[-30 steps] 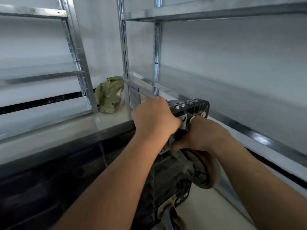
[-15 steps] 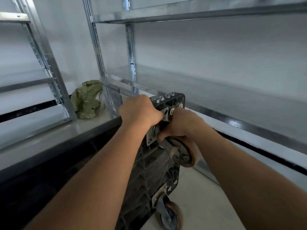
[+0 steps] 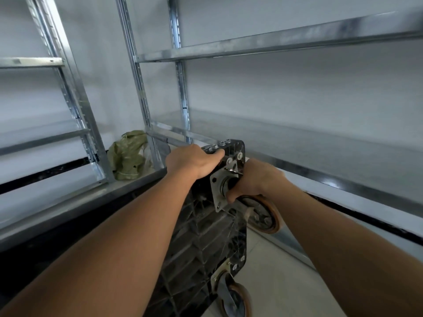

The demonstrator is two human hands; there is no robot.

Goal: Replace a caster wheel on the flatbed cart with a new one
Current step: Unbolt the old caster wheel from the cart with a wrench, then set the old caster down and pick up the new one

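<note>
Head view: right hand [image 3: 258, 179] grips steel-plated caster wheel [image 3: 263, 212]; ribbed black cart [image 3: 201, 243].

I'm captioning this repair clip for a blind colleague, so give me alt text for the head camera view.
A person's right hand grips the upper caster wheel by its swivel neck, against the black flatbed cart standing on edge, while the left hand holds the cart's top corner. A second caster sits lower down, with metal shelving and a green bag behind.
</note>
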